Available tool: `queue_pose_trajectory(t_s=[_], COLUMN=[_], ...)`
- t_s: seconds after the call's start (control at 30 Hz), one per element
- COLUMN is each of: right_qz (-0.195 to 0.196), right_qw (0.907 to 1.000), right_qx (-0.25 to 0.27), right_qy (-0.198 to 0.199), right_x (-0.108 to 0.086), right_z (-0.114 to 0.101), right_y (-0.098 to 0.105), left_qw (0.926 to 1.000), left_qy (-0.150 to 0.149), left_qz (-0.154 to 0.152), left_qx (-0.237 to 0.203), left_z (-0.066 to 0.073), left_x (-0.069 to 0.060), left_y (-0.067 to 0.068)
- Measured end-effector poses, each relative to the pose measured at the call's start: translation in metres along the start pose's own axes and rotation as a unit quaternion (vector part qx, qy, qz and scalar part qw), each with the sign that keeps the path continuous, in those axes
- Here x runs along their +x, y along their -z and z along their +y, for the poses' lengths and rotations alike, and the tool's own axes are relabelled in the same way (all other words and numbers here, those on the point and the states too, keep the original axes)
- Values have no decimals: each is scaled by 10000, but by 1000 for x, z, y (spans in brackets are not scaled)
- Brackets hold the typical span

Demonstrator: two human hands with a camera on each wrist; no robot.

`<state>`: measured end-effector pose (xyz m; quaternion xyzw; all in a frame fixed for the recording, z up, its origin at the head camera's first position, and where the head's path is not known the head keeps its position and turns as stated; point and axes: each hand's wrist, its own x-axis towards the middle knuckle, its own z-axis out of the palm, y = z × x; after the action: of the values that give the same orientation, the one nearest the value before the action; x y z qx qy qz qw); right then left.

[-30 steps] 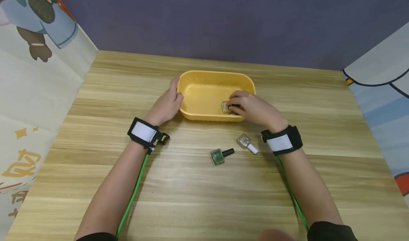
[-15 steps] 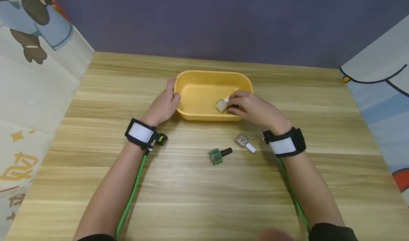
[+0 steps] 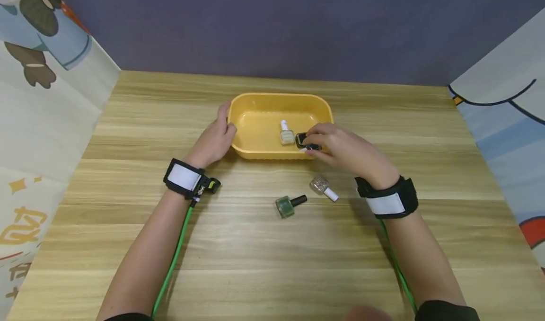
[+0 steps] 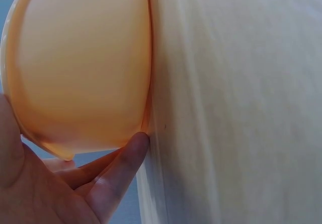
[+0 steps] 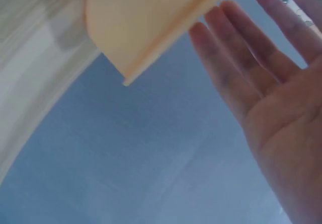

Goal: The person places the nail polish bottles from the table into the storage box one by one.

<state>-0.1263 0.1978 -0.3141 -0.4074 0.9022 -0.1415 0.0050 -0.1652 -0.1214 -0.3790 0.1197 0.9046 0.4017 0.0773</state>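
A yellow plastic basin [image 3: 251, 153] stands on the table. My left hand [image 3: 212, 141] grips its left end; in the left wrist view, fingers span the basin's end wall [image 4: 85, 73] between rim and base. My right hand [image 3: 347, 148] reaches over the right front rim, touching dark nail polish bottles [image 3: 301, 139] that it partly covers. In the right wrist view, my right hand [image 5: 287, 113] has fairly straight fingers near the basin rim [image 5: 166, 35]. A pale nail polish bottle [image 3: 287, 137] with a white cap lies to their left in the basin.
A green nail polish bottle [image 3: 284, 207] with a black cap lies on the wooden table [image 3: 255, 264] before the basin. Next to it lies a glittery bottle [image 3: 319, 184] with a white cap. A dark panel [image 3: 276, 32] rises behind the table.
The pale bottle has come away from my right fingers, shifted left and turned cap-away. My right fingers have spread, uncovering more of a dark bottle. My left hand keeps its hold.
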Motion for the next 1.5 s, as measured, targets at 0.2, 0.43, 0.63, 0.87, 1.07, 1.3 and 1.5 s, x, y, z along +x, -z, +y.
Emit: queue_pose_trajectory(t_s=[0.2, 0.43, 0.63, 0.87, 1.07, 1.3, 1.5], right_qz=[-1, -102, -392, -585, -668, -1324, -1800], right_qw=[9999, 9998, 9991, 9982, 9977, 9907, 9812], right_qx=[-132, -75, 51, -65, -95, 225, 364], right_qy=[4, -150, -122, -63, 35, -216, -586], right_x=[-8, -19, -23, -23, -24, -23, -22], right_z=[-11, -20, -25, -27, -30, -31, -28], right_y=[7, 14, 15, 12, 11, 4, -5], left_qw=[10000, 10000, 10000, 10000, 10000, 10000, 10000], left_qy=[5, 8, 1, -20, -5, 15, 56], left_qz=[36, 50, 50, 48, 31, 21, 20], left_qx=[-5, 49, 64, 31, 34, 16, 12], left_z=[0, 2, 1, 0, 0, 0, 1], left_x=[0, -1, 0, -1, 0, -1, -1], left_y=[1, 1, 0, 0, 1, 1, 1])
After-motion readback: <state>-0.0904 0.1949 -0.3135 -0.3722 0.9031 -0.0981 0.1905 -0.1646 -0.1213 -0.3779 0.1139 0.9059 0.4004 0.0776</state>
